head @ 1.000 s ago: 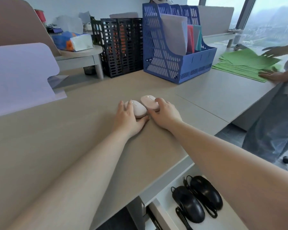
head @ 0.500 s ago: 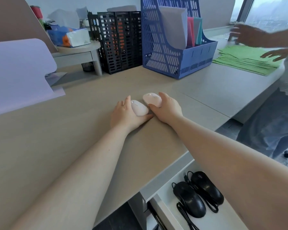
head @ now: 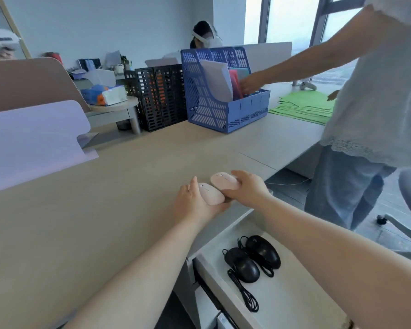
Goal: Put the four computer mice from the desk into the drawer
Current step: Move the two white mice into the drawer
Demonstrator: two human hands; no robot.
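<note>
Surface (head: 105, 222): carrying two pink mice at its near edge.
Left hand (head: 195, 205): gripping the nearer pink mouse (head: 210, 193).
Right hand (head: 247, 188): gripping the farther pink mouse (head: 223, 181).
Drawer (head: 294, 293): lying open below and right, holding two black mice (head: 252, 257).

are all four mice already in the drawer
No, only the two black mice lie in the open drawer; the two pink mice are at the desk edge under both hands.
</note>
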